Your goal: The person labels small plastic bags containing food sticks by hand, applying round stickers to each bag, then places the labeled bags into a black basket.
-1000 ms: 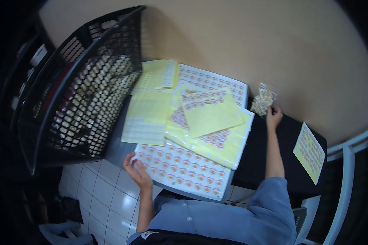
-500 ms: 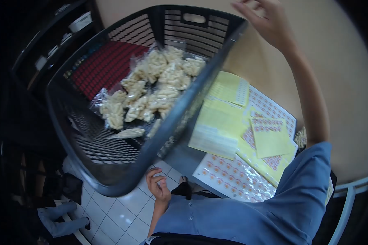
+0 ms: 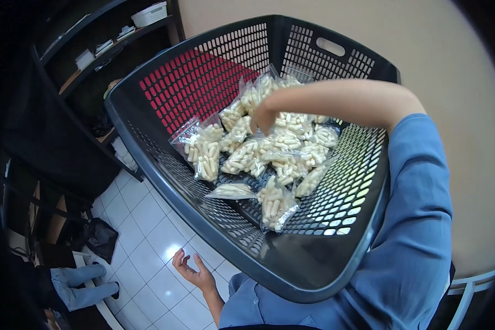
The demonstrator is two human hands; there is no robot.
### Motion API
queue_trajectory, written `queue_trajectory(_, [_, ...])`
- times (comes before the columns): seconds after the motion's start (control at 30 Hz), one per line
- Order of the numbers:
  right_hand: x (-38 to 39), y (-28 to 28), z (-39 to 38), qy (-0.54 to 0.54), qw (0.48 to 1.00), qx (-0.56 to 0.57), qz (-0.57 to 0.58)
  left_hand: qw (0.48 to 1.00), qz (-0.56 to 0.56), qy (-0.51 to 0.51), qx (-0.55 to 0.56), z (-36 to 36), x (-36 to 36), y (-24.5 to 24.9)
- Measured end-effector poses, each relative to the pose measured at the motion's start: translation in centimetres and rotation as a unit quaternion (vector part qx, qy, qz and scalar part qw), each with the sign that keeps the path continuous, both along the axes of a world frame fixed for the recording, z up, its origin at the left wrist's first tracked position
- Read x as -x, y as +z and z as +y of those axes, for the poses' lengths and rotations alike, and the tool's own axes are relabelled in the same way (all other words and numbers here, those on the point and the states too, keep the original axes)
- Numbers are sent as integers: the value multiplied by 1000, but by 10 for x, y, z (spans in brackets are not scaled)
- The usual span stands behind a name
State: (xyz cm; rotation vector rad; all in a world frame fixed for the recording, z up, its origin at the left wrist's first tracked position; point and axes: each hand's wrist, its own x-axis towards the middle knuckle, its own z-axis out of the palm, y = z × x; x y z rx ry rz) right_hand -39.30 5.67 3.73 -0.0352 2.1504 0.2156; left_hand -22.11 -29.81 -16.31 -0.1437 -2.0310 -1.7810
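A large black plastic basket (image 3: 297,264) with slotted walls fills the middle of the view. Inside lie several clear zip bags (image 3: 206,157) of pale, capsule-like pieces. My right hand (image 3: 264,118) reaches down over the far wall side into the basket, at the bags in the middle. Its fingertips are hidden behind the hand, so whether it grips a bag cannot be told. Outside the basket's near left rim is my left hand (image 3: 195,272), palm up, fingers apart and slightly bent, holding nothing. Closest to the near wall, one bag (image 3: 275,203) sits apart from the heap.
Dark shelves (image 3: 115,52) at the upper left carry a white basket (image 3: 149,15) and small items. A black bag (image 3: 100,239) rests on the tiled floor (image 3: 165,247). At lower left, another person's jeans (image 3: 80,286) show. A pale wall (image 3: 451,49) rises behind.
My right hand has come down from above the basket's far corner to the bags inside. The basket now appears farther right and covers the yellow papers. My left hand appears lower and more open.
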Motion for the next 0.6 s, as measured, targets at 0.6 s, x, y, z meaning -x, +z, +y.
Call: queue_trajectory(0.6, [-11,67,11,-127,970,92,186,964,-192,-180,-49,-6,-8,-9])
